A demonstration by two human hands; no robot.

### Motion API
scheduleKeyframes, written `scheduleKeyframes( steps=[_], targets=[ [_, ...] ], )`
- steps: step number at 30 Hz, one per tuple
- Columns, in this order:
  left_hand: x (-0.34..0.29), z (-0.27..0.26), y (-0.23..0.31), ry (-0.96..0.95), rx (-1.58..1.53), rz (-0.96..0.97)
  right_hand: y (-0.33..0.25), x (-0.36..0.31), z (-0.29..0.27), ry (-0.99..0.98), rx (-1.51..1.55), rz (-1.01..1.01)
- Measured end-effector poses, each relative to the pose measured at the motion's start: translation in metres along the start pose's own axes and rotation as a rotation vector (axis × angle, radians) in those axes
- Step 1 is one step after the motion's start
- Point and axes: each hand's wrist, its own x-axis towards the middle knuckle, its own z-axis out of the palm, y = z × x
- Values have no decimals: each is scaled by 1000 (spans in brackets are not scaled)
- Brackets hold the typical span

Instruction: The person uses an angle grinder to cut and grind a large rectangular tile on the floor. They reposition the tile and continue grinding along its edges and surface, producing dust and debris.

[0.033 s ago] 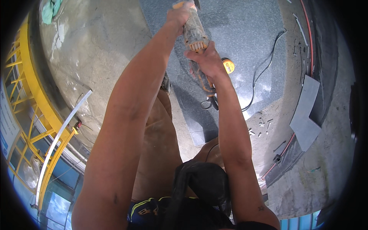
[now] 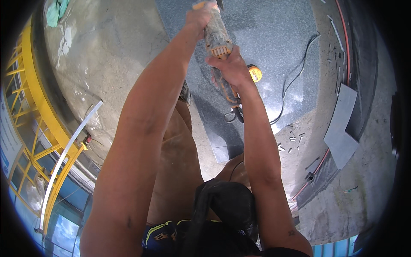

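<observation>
I hold a dusty angle grinder (image 2: 217, 36) with grey and orange parts over a dark grey speckled stone slab (image 2: 274, 38). My left hand (image 2: 200, 18) is wrapped round its front end, near the upper edge of the view. My right hand (image 2: 233, 68) grips the rear handle (image 2: 230, 92), just behind the orange vents. Only a dark sliver of what looks like the disc or guard shows by the top edge; its contact with the stone is hidden. A yellow and black tape measure (image 2: 255, 73) lies on the slab beside my right hand.
A black cord (image 2: 304, 60) loops over the slab. On the right are an orange-red hose (image 2: 344, 38), an angular grey stone piece (image 2: 342, 126) and small offcuts (image 2: 293, 139). A yellow metal frame (image 2: 40, 92) and a pale curved strip (image 2: 64, 156) stand left. Green cloth (image 2: 55, 13) lies far left.
</observation>
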Motion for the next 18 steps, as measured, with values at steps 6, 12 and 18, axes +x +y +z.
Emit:
scheduleKeyframes(
  steps=[6,12,18],
  targets=[
    [18,-6,4,-12,-9,-13,-3,16,3,-2,27,-23],
    [40,-5,24,-91,-101,-2,-21,38,4,0,51,-38],
    [47,0,44,-47,-36,-134,-38,48,3,-13,-13,-15]
  ],
)
